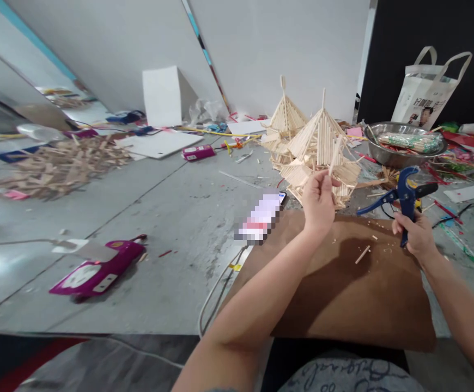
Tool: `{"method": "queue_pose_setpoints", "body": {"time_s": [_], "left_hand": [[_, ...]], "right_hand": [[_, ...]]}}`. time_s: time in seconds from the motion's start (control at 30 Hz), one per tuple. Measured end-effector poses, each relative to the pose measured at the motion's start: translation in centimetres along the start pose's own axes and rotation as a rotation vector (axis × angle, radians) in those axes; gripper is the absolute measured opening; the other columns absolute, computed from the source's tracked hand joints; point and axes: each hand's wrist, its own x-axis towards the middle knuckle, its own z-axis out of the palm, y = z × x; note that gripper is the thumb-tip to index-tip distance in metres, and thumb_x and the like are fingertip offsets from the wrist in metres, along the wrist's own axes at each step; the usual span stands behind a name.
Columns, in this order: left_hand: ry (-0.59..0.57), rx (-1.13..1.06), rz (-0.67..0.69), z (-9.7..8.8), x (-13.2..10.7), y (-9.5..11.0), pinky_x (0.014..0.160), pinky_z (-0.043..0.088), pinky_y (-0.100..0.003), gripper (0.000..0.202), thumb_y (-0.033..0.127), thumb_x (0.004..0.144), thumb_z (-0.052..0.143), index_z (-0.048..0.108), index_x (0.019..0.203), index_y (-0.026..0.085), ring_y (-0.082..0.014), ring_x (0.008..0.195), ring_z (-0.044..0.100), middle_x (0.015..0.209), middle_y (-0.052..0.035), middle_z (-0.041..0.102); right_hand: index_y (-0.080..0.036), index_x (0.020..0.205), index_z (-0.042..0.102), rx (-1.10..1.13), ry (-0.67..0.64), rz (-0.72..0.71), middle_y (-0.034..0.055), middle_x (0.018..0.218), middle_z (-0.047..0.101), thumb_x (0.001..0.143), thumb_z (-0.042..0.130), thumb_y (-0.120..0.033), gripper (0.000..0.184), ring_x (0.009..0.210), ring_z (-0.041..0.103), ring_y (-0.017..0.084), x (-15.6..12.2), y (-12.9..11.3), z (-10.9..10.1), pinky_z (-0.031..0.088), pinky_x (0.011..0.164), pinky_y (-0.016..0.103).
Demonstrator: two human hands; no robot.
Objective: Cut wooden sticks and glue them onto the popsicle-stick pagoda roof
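Observation:
My left hand (318, 198) is raised above a brown board (335, 294) and pinches a thin pale wooden stick (335, 155) that points upward. My right hand (414, 234) grips the handles of a blue cutter (402, 196) whose jaws point left, a little apart from the stick. Just behind both hands stand two roof-shaped models built of wooden sticks (318, 141). A short cut piece of stick (362, 254) lies on the board among small chips.
A phone (261, 218) lies left of the board with a cable (216, 288) trailing toward me. A metal bowl (406, 142) and a white tote bag (429, 92) stand at the back right. A magenta box (98, 269) and a heap of sticks (61, 163) lie on the left.

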Motion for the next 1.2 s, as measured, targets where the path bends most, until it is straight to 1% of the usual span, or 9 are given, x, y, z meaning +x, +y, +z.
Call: {"method": "queue_pose_setpoints", "body": {"time_s": [0.13, 0.23, 0.43, 0.57, 0.63, 0.73, 0.83, 0.97, 1.2], "left_hand": [[-0.199, 0.159, -0.032, -0.4, -3.5, -1.2, 0.066, 0.042, -0.02, 0.015, 0.029, 0.081, 0.052, 0.059, 0.075, 0.017, -0.0081, 0.064, 0.054, 0.069, -0.0006, 0.062], [-0.185, 0.184, -0.092, -0.9, -5.1, -3.1, 0.073, 0.042, -0.021, 0.018, 0.032, 0.082, 0.051, 0.059, 0.076, 0.017, -0.0098, 0.074, 0.056, 0.078, -0.003, 0.064], [-0.21, 0.214, -0.242, -0.9, -6.3, -4.7, 0.043, 0.031, -0.019, 0.03, 0.043, 0.086, 0.039, 0.044, 0.069, 0.019, -0.0074, 0.039, 0.038, 0.045, 0.0057, 0.043], [-0.264, 0.316, -0.24, -0.7, -6.7, -4.4, 0.045, 0.031, -0.02, 0.029, 0.042, 0.087, 0.037, 0.043, 0.071, 0.019, -0.0076, 0.043, 0.038, 0.049, 0.0054, 0.042], [-0.311, 0.368, -0.21, -0.6, -6.9, -4.4, 0.051, 0.035, -0.02, 0.027, 0.039, 0.087, 0.036, 0.044, 0.071, 0.019, -0.008, 0.049, 0.042, 0.056, 0.004, 0.047], [-0.383, 0.484, -0.126, -1.0, -6.8, -4.4, 0.059, 0.037, -0.021, 0.025, 0.034, 0.088, 0.035, 0.045, 0.071, 0.018, -0.009, 0.059, 0.046, 0.064, 0.0021, 0.05], [-0.483, 0.662, -0.052, -1.7, -6.3, -4.5, 0.059, 0.037, -0.022, 0.023, 0.031, 0.087, 0.035, 0.044, 0.07, 0.018, -0.0101, 0.059, 0.046, 0.062, 0.0017, 0.049], [-0.625, 0.856, 0.031, -2.3, -5.5, -4.5, 0.058, 0.037, -0.024, 0.023, 0.029, 0.088, 0.033, 0.047, 0.073, 0.018, -0.0119, 0.059, 0.048, 0.063, 0.0, 0.052], [-0.777, 1.1, 0.221, -2.2, -5.1, -4.2, 0.063, 0.041, -0.027, 0.023, 0.028, 0.088, 0.035, 0.051, 0.076, 0.017, -0.0167, 0.07, 0.055, 0.072, -0.0052, 0.06]], "right_hand": [[-0.019, 0.083, 0.061, 0.462, -0.082, 0.273, -0.0001, 0.068, 0.063, 0.062, 0.065, -0.033, 0.025, 0.053, 0.056, 0.013, -0.4, -0.9, 0.9, 0.047, 0.047, 0.027], [-0.022, 0.087, 0.062, 0.556, -0.157, 0.36, 0.003, 0.093, 0.067, 0.06, 0.066, -0.031, 0.029, 0.074, 0.064, 0.018, -1.0, -1.5, 1.8, 0.054, 0.061, 0.033], [-0.024, 0.088, 0.062, 0.71, -0.354, 0.399, 0.0044, 0.102, 0.066, 0.063, 0.059, -0.03, 0.026, 0.099, 0.061, 0.024, -2.0, -2.3, 3.3, 0.053, 0.077, 0.041], [-0.023, 0.087, 0.061, 0.825, -0.505, 0.387, 0.0054, 0.099, 0.065, 0.062, 0.053, -0.029, 0.027, 0.099, 0.058, 0.025, -2.3, -3.0, 3.6, 0.051, 0.079, 0.043], [-0.022, 0.084, 0.06, 0.858, -0.444, 0.405, 0.0033, 0.09, 0.065, 0.06, 0.056, -0.027, 0.025, 0.09, 0.06, 0.022, -2.3, -3.2, 3.7, 0.05, 0.079, 0.041], [-0.021, 0.079, 0.059, 0.822, -0.224, 0.427, -0.0031, 0.072, 0.06, 0.059, 0.066, -0.024, 0.021, 0.066, 0.059, 0.013, -2.0, -3.3, 3.5, 0.051, 0.072, 0.035], [-0.02, 0.073, 0.056, 0.662, -0.03, 0.333, -0.0065, 0.061, 0.054, 0.059, 0.072, -0.026, 0.023, 0.053, 0.052, 0.009, -1.6, -3.0, 3.1, 0.05, 0.062, 0.029], [-0.019, 0.074, 0.056, 0.435, 0.018, 0.186, -0.0036, 0.066, 0.059, 0.06, 0.073, -0.03, 0.024, 0.054, 0.054, 0.01, -1.4, -2.7, 3.0, 0.047, 0.057, 0.027], [-0.019, 0.072, 0.055, 0.28, 0.083, 0.165, -0.004, 0.06, 0.056, 0.056, 0.073, -0.034, 0.029, 0.053, 0.054, 0.011, -1.6, -2.7, 3.5, 0.047, 0.058, 0.029]]}}
